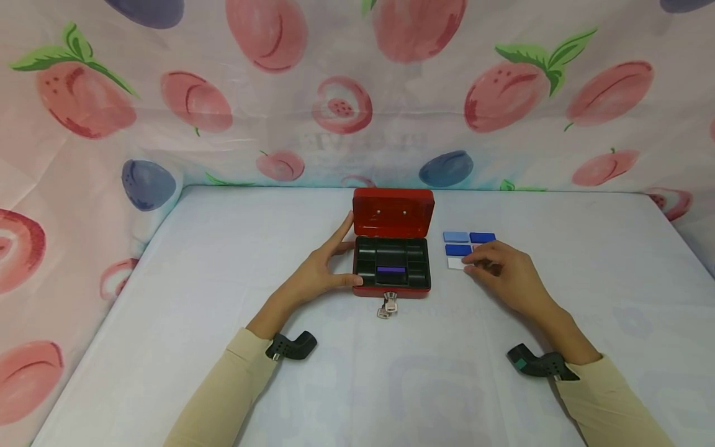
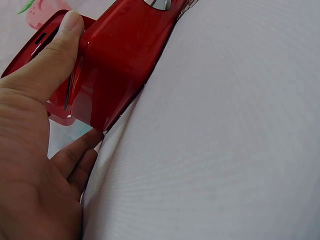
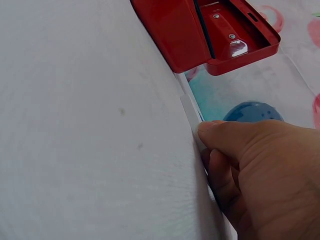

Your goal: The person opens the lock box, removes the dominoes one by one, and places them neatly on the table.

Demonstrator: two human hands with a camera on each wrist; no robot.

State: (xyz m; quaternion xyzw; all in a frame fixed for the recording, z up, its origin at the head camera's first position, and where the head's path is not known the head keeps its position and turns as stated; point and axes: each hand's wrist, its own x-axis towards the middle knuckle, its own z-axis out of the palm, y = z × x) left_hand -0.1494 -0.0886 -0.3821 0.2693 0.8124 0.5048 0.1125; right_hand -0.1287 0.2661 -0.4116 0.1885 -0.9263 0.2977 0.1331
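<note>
A red cash box [image 1: 393, 294] stands with its lid [image 1: 393, 214] up, showing a black compartment tray [image 1: 366, 243]. One purple block [image 1: 390, 269] lies in the front middle compartment. My left hand [image 1: 321, 268] spans the box's left side, thumb on the front corner rim and fairly straight fingers along the side and lid. To the right of the box, my right hand [image 1: 509, 276] pinches the near end of a flat white block [image 1: 455, 264], which also shows edge-on in the right wrist view. Partly behind these fingers are light blue [image 1: 455, 236] and dark blue [image 1: 482, 237] blocks.
Small keys [image 1: 386, 307] hang at the lock on the box's front. Another dark blue block [image 1: 458, 250] lies just beyond the white one. A fruit-patterned cloth [image 1: 341, 105] rises behind the white table [image 1: 419, 385]. Each wrist wears a black camera mount [image 1: 292, 345].
</note>
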